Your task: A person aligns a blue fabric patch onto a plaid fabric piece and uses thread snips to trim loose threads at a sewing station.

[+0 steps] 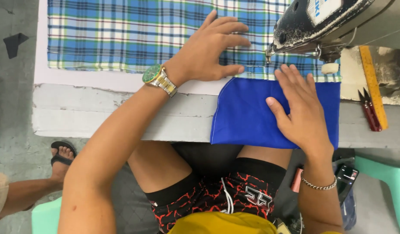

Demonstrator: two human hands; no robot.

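We press our left hand (208, 50) flat on the plaid fabric (130, 34), fingers spread and extended, gripping nothing, the fingertips reaching toward the sewing machine head (321, 21). Our right hand (299, 108) lies open as well, palm down on the blue fabric piece (243, 117), its fingertips just short of the machine's foot, which sits beyond them and mostly hidden. The blue piece lies under our right fingers and spills off the table edge (100, 117) toward our lap; its upper edge meets the plaid cloth right between the two sets of fingertips.

We judge both cloths light, soft and limp, likely to slide over each other and to sag where unsupported, so flat pressure near the seam line, close ahead of the fingertips, suits them better than a pinch. The curved hemmed edge to the left of our right thumb looks a firmer place to take hold.

Beyond our right little finger lie red thread snips (370, 110) beside a yellow ruler (373, 82)
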